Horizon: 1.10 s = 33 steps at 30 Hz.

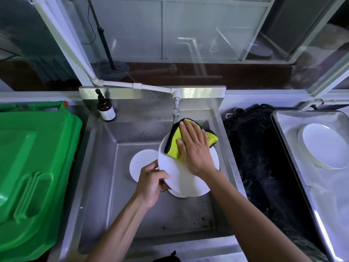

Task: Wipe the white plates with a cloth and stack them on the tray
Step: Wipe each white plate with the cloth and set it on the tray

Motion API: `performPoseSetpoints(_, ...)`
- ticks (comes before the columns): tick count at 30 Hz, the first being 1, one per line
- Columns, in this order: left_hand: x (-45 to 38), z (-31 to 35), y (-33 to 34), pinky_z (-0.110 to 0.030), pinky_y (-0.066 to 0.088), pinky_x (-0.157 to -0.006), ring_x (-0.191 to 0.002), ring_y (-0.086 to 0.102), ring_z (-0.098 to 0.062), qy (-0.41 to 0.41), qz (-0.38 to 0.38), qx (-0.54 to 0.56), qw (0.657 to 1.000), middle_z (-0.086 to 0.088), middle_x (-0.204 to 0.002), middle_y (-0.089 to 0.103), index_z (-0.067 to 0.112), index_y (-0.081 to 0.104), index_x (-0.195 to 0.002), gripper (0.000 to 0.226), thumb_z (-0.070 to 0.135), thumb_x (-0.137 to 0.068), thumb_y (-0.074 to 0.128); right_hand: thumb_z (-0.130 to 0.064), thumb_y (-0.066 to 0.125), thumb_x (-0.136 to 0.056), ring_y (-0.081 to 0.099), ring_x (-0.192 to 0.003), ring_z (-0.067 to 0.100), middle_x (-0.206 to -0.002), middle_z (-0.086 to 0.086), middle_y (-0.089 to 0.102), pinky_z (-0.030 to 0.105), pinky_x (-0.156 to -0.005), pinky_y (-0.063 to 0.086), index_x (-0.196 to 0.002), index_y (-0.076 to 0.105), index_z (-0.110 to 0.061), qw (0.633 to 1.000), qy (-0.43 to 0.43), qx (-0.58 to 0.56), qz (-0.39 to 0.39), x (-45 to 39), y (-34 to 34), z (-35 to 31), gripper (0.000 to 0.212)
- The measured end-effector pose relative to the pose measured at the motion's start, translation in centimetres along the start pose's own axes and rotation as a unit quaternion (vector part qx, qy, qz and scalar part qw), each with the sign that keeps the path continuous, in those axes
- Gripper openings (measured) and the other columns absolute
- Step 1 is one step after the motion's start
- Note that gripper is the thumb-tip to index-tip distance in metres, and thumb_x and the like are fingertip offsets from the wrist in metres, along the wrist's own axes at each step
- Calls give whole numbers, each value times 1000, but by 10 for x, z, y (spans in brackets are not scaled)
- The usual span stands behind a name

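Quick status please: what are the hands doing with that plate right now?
Left hand grips the plate by its edge, over the sink. Right hand flat, pressing the cloth on it. More plates stacked on the tray. Nothing in the way.

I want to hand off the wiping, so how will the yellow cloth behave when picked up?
The yellow cloth is probably floppy: it lies folded and bunched under the right hand on the plate. Its plush pile suggests it is light and grippy, not slippery.

Dishwashing corner: steel sink (113,140), soap bottle (105,108), green bin (32,167)
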<state>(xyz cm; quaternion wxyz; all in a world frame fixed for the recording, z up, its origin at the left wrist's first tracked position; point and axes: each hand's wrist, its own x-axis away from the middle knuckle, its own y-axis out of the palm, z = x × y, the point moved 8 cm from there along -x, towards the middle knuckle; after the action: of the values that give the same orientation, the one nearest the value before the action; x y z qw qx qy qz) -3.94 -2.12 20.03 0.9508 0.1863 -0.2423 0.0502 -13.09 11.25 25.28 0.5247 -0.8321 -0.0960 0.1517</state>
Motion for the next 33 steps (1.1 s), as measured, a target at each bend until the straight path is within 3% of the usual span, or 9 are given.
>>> performPoseSetpoints(7,-4,9,-5,-33,48,-54,-60,53,-27,41,40,27,998,-14,-74,57,2,67,-82,25,0,-59,60,-41,21,-107,1,-155,16,-168,-5,8,46,-125,6,-161,15,-22,998,53,6,18,13,2,28,57)
performPoseSetpoints(14,-13,16,-8,-52,56,-73,-76,66,-33,60,45,48,996,-15,-85,68,16,75,-83,35,-4,-60,58,-48,7,-102,-1,-155,15,-168,-3,6,47,-125,4,-161,13,-19,995,98,-23,8,46,23,17,65)
performPoseSetpoints(19,-15,18,-14,-54,44,-75,-80,50,-36,61,60,55,995,-19,-87,60,10,72,-86,34,-5,-59,56,-43,13,-106,-5,-155,15,-169,-2,4,42,-126,0,-161,9,-19,998,68,-4,10,67,24,8,60)
performPoseSetpoints(24,-13,17,-11,-59,53,-76,-79,62,-36,67,42,50,996,-18,-90,70,11,75,-92,39,-5,-61,57,-41,16,-107,-4,-155,13,-168,-4,5,39,-126,2,-161,13,-19,998,66,-9,11,80,19,13,58)
performPoseSetpoints(27,-13,12,-12,-55,56,-73,-78,61,-37,49,38,56,997,-19,-86,68,11,74,-85,33,-4,-61,58,-41,20,-107,-4,-155,11,-168,-5,7,41,-126,2,-161,16,-20,996,81,-20,8,74,16,19,57)
performPoseSetpoints(29,-14,10,-15,-49,53,-69,-76,51,-38,36,36,47,998,-20,-84,58,5,68,-85,28,-4,-61,58,-36,28,-109,-2,-155,12,-168,-5,9,44,-126,4,-160,17,-21,996,90,-16,8,66,12,25,55)
performPoseSetpoints(33,-14,13,-16,-47,48,-71,-73,40,-34,21,4,28,999,-17,-85,50,9,65,-85,27,-2,-61,59,-34,30,-109,7,-155,20,-167,-1,15,48,-124,10,-159,23,-17,999,40,24,-2,51,3,25,54)
